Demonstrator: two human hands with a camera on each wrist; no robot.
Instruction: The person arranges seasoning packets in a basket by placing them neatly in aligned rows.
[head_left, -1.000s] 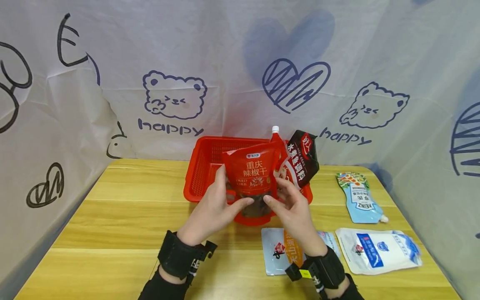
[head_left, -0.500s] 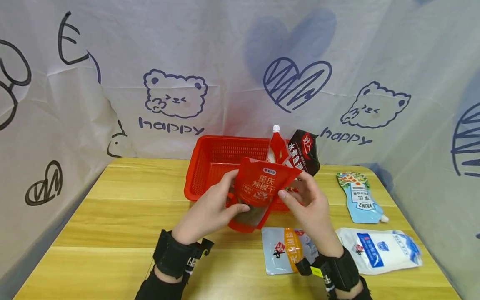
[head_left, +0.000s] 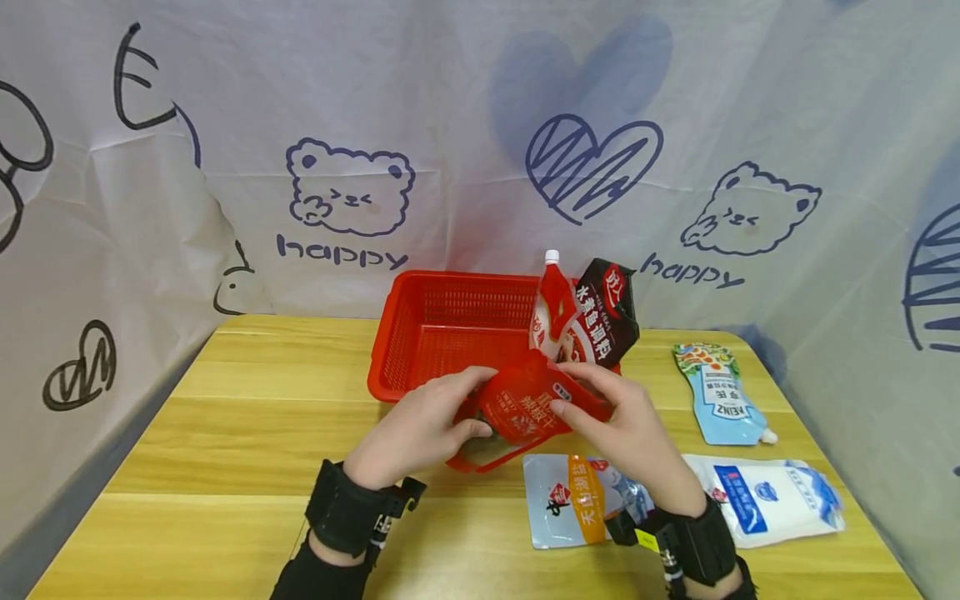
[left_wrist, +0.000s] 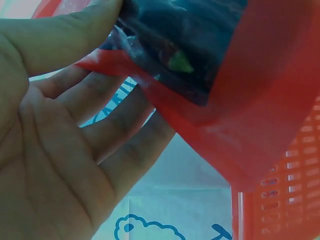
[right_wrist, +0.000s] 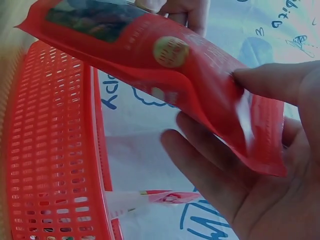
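Note:
Both hands hold a red pouch of dried chili (head_left: pixel 521 408) in front of a red plastic basket (head_left: pixel 382 358). My left hand (head_left: pixel 416 429) pinches its lower left end, thumb on the front by the clear window. At the other end my right hand (head_left: pixel 630 425) grips the top, thumb pressing the printed face. The pouch lies tilted, its top toward the right, and the film is creased near the right thumb in the right wrist view. Dark contents show through the window (left_wrist: pixel 185 55) in the left wrist view.
In the basket's right side stand a red pouch with a white cap (head_left: pixel 551 308) and a black seasoning bag (head_left: pixel 606 312). On the table's right lie a blue Heinz pouch (head_left: pixel 723 404), a white-and-blue bag (head_left: pixel 780 500) and a silver-orange salt bag (head_left: pixel 577 500), partly behind the right wrist.
The chili pouch has come down from upright before the basket and turned clockwise, its top now toward the right. My right hand has shifted from its lower edge to its top.

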